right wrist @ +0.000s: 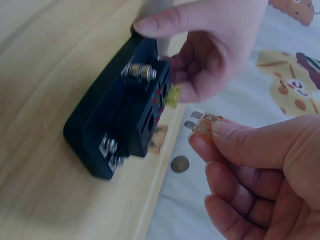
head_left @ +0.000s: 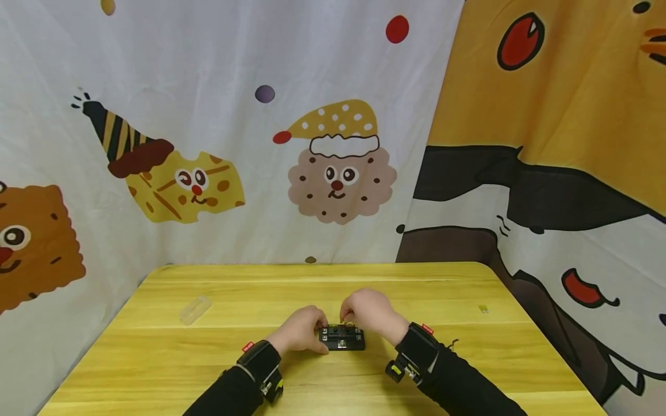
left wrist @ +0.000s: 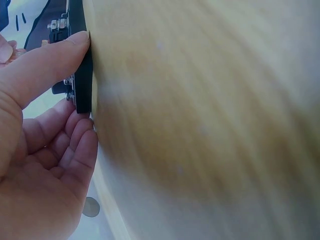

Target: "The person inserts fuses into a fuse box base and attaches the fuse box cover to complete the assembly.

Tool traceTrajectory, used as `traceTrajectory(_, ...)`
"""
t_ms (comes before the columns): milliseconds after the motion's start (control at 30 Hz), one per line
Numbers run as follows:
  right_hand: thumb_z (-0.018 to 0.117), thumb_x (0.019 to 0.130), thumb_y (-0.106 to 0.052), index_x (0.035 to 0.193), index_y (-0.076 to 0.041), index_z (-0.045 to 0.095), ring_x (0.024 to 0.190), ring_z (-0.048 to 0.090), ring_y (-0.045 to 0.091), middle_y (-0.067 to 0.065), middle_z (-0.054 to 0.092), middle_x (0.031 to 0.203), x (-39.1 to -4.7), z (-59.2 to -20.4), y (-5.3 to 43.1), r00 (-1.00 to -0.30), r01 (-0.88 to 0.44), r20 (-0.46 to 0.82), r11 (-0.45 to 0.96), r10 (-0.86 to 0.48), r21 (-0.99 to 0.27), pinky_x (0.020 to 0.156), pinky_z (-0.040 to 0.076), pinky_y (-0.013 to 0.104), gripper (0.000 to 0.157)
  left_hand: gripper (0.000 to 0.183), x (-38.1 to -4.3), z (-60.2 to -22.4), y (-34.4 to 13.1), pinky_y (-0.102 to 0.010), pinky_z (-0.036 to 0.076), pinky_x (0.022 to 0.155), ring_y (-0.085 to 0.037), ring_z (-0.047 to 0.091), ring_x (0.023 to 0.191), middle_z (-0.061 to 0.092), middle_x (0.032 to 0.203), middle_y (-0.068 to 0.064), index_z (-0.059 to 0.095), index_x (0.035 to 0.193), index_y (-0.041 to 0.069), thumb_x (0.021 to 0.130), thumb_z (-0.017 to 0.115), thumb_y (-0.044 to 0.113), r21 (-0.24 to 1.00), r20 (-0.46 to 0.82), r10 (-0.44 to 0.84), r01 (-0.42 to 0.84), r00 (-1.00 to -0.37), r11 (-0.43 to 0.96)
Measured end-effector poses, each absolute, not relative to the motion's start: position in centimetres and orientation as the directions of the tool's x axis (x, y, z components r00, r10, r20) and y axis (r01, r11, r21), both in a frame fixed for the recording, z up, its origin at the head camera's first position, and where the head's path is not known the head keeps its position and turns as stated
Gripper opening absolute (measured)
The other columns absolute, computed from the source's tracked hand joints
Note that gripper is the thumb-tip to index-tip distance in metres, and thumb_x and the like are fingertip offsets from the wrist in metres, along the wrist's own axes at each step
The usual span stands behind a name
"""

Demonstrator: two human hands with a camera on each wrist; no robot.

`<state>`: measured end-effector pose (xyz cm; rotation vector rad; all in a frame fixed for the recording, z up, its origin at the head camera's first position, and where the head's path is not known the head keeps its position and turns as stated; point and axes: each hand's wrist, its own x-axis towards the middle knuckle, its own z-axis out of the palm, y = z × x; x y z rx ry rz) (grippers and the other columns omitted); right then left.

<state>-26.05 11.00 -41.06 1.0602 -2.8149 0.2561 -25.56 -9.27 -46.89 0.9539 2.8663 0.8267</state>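
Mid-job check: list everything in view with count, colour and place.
Fuse block: 1, black, on the table
Held fuse: 1, translucent orange, pinched in the right hand
Yellow fuse: 1, yellow, at the block
Tan fuse: 1, tan-orange, at the block
Clear container: 1, transparent, table's left
Small item: count unclear, yellowish, table's right
Table: 1, yellow wood-grain, under everything
Cartoon backdrop: count unclear, white and multicoloured, behind
Wrist straps: 2, black, on both wrists
Sleeves: 2, black, foreground
Left hand: 1, gripping the block
Right hand: 1, beside the block

On the wood-grain table [head_left: 333, 387]: black fuse block [head_left: 342, 338], clear case [head_left: 195, 311], yellow piece [head_left: 484, 309].
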Motion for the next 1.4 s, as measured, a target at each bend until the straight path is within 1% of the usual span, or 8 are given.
traceTrajectory(167,0.072,0.079,-0.018,0.08,-0.024,0.073,0.069,0.059,0.007,-0.013,0.064,0.077,-25.7,-41.1,10.2,-0.734,-0.677,0.17,0.728,-0.657,-0.11,0.058,0.046,0.023,0.006,0.041,-25.6,-46.8,-9.3,-0.024,0.042,0.066,-0.008,0.045,0.069,0.051,0.078,0.003,0.063,0.084,0.009,0.057,0.088,0.027,0.477,0.161,0.562,0.563,-0.811,0.675)
traceTrajectory(367,0.074,0.078,-0.017,0.078,-0.024,0.073,0.069,0.059,0.008,-0.012,0.065,0.075,-25.5,-41.2,9.4,-0.717,-0.693,0.173,0.717,-0.675,-0.075,0.056,0.046,0.023,0.007,0.042,-25.7,-46.8,-9.3,-0.024,0.042,0.066,-0.008,0.045,0.069,0.053,0.079,0.001,0.063,0.085,0.008,0.057,0.088,0.026,0.49,0.159,0.565,0.561,-0.81,0.667)
traceTrajectory(633,0.076,0.074,-0.014,0.071,-0.025,0.072,0.063,0.057,0.007,-0.014,0.062,0.069,-25.3,-41.6,8.9,-0.687,-0.714,0.212,0.7,-0.695,-0.02,0.051,0.044,0.023,0.011,0.043,-25.7,-46.8,-9.2,-0.024,0.042,0.067,-0.009,0.046,0.07,0.054,0.08,0.0,0.063,0.085,0.007,0.056,0.088,0.025,0.497,0.159,0.56,0.556,-0.813,0.666)
traceTrajectory(1200,0.076,0.075,-0.017,0.069,-0.026,0.072,0.063,0.055,0.004,-0.016,0.061,0.068,-25.0,-41.7,8.4,-0.694,-0.706,0.195,0.708,-0.693,0.004,0.052,0.043,0.021,0.011,0.042,-25.6,-46.9,-9.2,-0.023,0.041,0.066,-0.008,0.044,0.069,0.053,0.079,0.002,0.064,0.085,0.008,0.055,0.088,0.025,0.501,0.163,0.561,0.558,-0.812,0.662)
traceTrajectory(1400,0.076,0.074,-0.017,0.069,-0.025,0.073,0.063,0.056,0.004,-0.015,0.062,0.068,-25.1,-42.1,8.4,-0.692,-0.707,0.198,0.707,-0.694,0.007,0.052,0.043,0.021,0.01,0.042,-25.5,-46.7,-9.2,-0.024,0.041,0.065,-0.008,0.044,0.069,0.053,0.08,0.002,0.064,0.085,0.008,0.056,0.088,0.025,0.503,0.162,0.56,0.556,-0.813,0.662)
